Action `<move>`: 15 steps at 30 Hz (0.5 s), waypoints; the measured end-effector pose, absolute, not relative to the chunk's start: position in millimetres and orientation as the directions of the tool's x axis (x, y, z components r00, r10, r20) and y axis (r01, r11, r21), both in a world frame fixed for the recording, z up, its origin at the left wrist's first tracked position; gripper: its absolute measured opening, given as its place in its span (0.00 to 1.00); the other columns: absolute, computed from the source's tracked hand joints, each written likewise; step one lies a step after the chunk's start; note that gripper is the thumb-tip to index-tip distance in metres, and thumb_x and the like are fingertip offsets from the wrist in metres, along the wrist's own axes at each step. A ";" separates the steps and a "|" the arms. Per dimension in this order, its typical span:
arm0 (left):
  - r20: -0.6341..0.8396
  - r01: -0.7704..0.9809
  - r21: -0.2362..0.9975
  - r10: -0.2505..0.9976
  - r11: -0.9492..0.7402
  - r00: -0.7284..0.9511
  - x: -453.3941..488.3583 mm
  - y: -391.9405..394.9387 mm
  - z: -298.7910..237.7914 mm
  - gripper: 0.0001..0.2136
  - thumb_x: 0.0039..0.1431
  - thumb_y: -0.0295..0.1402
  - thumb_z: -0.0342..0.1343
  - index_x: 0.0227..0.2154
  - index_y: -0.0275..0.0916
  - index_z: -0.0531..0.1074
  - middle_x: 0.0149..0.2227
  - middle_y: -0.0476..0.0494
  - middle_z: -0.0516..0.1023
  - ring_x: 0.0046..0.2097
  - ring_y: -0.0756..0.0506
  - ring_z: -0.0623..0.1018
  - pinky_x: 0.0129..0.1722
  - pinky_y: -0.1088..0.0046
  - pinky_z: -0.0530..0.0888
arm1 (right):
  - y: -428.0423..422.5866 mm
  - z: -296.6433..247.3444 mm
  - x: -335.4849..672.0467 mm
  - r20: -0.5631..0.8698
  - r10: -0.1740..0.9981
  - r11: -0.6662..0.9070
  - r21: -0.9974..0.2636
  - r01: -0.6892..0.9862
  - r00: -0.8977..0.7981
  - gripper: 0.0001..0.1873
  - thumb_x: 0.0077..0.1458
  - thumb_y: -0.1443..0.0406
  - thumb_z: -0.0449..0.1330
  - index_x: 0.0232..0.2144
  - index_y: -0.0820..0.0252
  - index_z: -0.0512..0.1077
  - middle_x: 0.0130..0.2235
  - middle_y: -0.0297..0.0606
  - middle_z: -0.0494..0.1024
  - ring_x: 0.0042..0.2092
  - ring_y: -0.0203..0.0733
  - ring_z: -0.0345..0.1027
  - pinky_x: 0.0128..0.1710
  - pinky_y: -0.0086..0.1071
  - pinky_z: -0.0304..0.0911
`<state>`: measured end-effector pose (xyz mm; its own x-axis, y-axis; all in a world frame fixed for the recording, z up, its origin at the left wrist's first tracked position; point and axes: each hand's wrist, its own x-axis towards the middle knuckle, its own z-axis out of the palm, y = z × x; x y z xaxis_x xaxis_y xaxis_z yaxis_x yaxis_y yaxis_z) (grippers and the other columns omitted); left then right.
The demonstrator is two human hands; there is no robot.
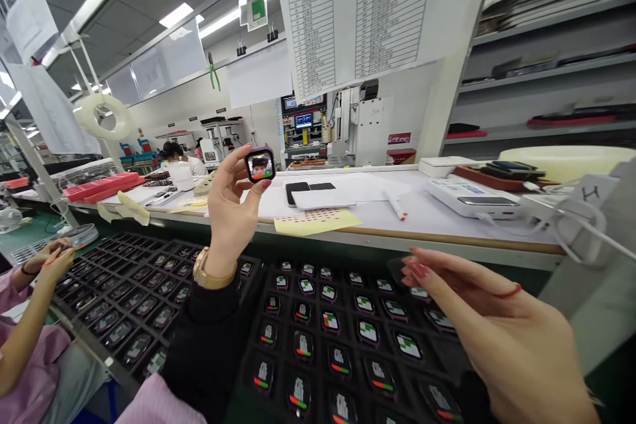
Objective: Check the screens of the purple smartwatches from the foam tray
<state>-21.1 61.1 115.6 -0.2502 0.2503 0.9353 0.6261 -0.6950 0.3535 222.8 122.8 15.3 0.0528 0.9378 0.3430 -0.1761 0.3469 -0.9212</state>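
Watch (260, 165) up in L hand (231, 212), screen lit and twd cam.
Pinched betw. thumb and fingertips, well above tray (287, 326), in front of bench edge (447, 243); L forearm (211, 338) near upright, in from below, gold band (213, 273) at wrist. R hand (501, 318) lower, over tray's right side, in from lower right, fingers pointing left, tips closed on a thin clear piece (398, 270), too blurred to name. Rows of other watches (368, 330) in tray, mostly betw. forearms.
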 end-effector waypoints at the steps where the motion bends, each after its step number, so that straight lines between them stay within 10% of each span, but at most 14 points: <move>1: 0.938 0.629 0.346 0.246 -0.696 -0.245 -19.6 60.4 116.3 0.23 0.54 0.40 0.69 0.52 0.48 0.71 0.45 0.45 0.79 0.45 0.45 0.80 0.43 0.71 0.79 | 122.2 16.1 223.4 0.336 0.940 0.341 -0.921 -0.187 0.056 0.21 0.32 0.51 0.74 0.31 0.53 0.83 0.35 0.42 0.83 0.38 0.63 0.78 0.52 0.59 0.70; 15: 0.944 0.632 0.330 0.254 -0.702 -0.211 -14.0 58.6 119.1 0.22 0.55 0.35 0.68 0.53 0.48 0.71 0.47 0.46 0.79 0.46 0.46 0.80 0.43 0.74 0.79 | 117.7 22.4 225.5 0.312 0.949 0.312 -0.916 -0.253 0.039 0.18 0.30 0.53 0.73 0.28 0.51 0.83 0.33 0.40 0.83 0.38 0.63 0.77 0.54 0.64 0.66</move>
